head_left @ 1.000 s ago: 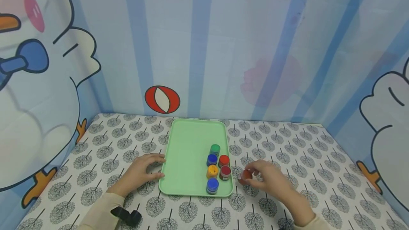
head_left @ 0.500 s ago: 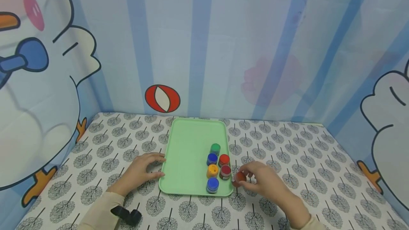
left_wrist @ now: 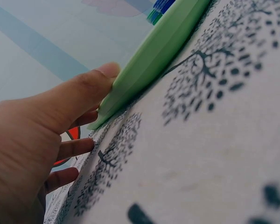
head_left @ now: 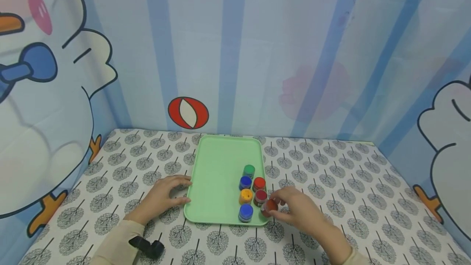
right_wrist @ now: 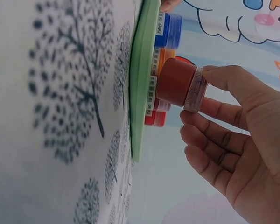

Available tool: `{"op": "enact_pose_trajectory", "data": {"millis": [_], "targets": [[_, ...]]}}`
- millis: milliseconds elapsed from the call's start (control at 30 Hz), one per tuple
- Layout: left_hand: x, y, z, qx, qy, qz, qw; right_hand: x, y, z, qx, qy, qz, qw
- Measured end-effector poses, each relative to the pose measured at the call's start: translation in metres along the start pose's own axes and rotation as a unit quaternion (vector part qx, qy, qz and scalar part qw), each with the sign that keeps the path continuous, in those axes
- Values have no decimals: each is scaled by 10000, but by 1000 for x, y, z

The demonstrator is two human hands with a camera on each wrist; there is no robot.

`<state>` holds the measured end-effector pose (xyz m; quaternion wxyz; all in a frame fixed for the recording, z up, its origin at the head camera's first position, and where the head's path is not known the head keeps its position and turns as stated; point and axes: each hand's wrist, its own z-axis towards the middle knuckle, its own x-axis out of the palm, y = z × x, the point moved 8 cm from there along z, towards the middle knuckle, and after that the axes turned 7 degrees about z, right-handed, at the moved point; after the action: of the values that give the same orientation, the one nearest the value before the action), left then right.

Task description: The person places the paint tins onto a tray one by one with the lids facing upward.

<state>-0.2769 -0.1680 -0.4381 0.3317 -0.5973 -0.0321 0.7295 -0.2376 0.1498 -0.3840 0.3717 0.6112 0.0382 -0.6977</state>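
Observation:
My right hand (head_left: 299, 212) pinches a small reddish-brown paint jar (right_wrist: 175, 83) by its clear lid, between thumb and fingers. In the head view this jar overlaps the right rim of the green tray (head_left: 215, 183), beside a dark red jar (head_left: 261, 196). The other fingers are loosely bent under the lid in the right wrist view. At the tray's left edge, my left hand (head_left: 165, 195) touches the rim with thumb and fingertips, its fingers relaxed. Standing on the tray are a front blue jar (head_left: 245, 212), a yellow-orange jar (head_left: 245, 196) and a red jar (head_left: 259, 184).
Farther back on the tray are another blue jar (head_left: 245, 183) and a green jar (head_left: 249, 170). A tree-patterned cloth (head_left: 316, 167) covers the table. Behind it hangs a blue-striped backdrop (head_left: 265, 52) with cartoon ducks.
My right hand has moved left with the reddish-brown paint jar, from over the cloth to the tray's right rim. My left hand stays at the tray's left edge.

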Motion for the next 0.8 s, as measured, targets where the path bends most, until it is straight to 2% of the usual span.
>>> {"op": "enact_pose_trajectory", "data": {"millis": [300,800], "targets": [[1,2,0,-69,14,38,10000,6,6,1,10,104,-129,9999],[1,1,0,-46,35,6,10000,15,12,3,-320,207,-643,9972]]}}
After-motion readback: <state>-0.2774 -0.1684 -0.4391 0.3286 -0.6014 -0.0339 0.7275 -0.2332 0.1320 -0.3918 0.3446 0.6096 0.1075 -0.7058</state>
